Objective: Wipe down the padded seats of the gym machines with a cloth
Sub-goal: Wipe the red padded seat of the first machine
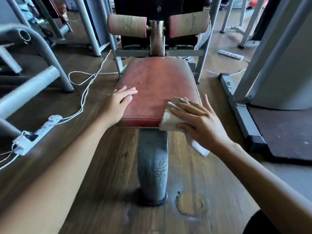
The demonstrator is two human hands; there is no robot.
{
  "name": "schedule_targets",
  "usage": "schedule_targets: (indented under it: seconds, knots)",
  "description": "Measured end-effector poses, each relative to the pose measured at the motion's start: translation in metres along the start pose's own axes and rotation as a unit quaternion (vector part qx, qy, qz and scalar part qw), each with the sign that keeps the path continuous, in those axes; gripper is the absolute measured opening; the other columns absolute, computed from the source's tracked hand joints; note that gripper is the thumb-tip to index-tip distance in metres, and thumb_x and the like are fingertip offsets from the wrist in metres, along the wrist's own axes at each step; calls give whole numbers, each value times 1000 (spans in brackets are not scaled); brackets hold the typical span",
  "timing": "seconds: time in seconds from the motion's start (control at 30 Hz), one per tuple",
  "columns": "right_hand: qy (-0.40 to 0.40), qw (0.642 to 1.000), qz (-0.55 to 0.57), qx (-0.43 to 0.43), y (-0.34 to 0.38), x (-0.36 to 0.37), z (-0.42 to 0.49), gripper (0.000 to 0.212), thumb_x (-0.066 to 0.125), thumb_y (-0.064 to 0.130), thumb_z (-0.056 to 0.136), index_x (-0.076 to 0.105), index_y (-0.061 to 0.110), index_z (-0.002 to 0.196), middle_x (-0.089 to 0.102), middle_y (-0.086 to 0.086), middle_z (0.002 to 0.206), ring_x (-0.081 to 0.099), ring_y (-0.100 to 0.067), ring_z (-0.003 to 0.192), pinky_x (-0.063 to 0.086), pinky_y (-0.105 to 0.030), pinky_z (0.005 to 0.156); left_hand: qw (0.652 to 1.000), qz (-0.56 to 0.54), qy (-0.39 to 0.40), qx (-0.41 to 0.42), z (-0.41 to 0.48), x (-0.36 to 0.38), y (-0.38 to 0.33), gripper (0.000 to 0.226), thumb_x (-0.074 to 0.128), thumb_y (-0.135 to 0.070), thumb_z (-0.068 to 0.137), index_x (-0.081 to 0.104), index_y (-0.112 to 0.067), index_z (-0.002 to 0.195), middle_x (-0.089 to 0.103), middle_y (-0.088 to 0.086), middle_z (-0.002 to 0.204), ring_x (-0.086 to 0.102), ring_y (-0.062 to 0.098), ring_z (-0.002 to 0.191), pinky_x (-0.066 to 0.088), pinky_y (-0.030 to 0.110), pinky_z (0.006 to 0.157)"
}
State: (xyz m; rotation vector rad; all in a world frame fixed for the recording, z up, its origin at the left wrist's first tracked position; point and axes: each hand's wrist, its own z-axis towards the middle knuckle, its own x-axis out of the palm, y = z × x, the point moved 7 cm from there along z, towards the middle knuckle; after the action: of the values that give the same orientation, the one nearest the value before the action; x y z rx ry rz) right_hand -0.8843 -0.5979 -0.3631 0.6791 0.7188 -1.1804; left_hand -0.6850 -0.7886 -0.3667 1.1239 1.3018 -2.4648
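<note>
A worn red padded seat (155, 85) sits on a grey curved post (152, 166) in the middle of the view. A dusty, scuffed patch marks its far left part. My left hand (119, 103) rests flat on the seat's near left edge, fingers straight. My right hand (199, 122) presses a beige cloth (170, 119) against the seat's near right corner with straight fingers. The cloth drapes over the front edge, and one end sticks out under my wrist.
Two worn roller pads (127, 25) (188, 22) flank a metal post behind the seat. Grey machine frames stand left (49, 54) and right (276, 53). White cables (87, 85) and power strips (49, 123) (230, 54) lie on the wooden floor. A dark mat (290, 132) lies right.
</note>
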Motion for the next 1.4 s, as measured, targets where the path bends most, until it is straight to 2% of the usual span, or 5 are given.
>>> schedule_targets:
  seconds: [0.43, 0.6, 0.8, 1.2, 1.4]
  knots:
    - [-20, 1000, -3, -1, 7, -1, 3, 44, 56, 41, 95, 61, 30, 138, 59, 11, 142, 50, -21, 139, 14, -57, 123, 999, 29, -2, -26, -11, -1, 4, 38, 43, -18, 106, 59, -34, 137, 48, -26, 145, 30, 1, 146, 18, 31, 124]
    - [-32, 999, -10, 9, 27, 9, 25, 51, 77, 35, 82, 67, 24, 131, 65, 7, 135, 58, -28, 129, 19, -60, 120, 998, 45, -28, -20, -13, 0, 4, 40, 42, -24, 102, 61, -32, 136, 52, -18, 146, 34, 7, 146, 23, 34, 123]
    - [16, 999, 5, -41, 57, 28, 42, 48, 50, 38, 93, 60, 24, 139, 64, 7, 135, 57, -26, 129, 19, -58, 121, 999, 44, -13, -25, -14, -2, 4, 39, 41, -27, 103, 59, -31, 138, 50, -19, 148, 31, 5, 147, 22, 34, 124]
    - [72, 997, 28, -20, 45, 35, 51, 53, 49, 49, 95, 62, 17, 135, 61, 2, 139, 57, -27, 127, 41, -41, 112, 995, 77, -54, -12, -18, -3, 1, 36, 45, -22, 105, 62, -30, 135, 53, -19, 145, 36, 5, 144, 23, 21, 117]
    - [92, 995, 41, -18, 34, 25, 46, 55, 48, 53, 97, 55, 25, 143, 54, 8, 147, 49, -19, 135, 35, -36, 115, 996, 78, -53, -9, -28, -2, -6, 46, 38, -34, 100, 58, -24, 140, 48, -16, 148, 32, 6, 146, 20, 21, 119]
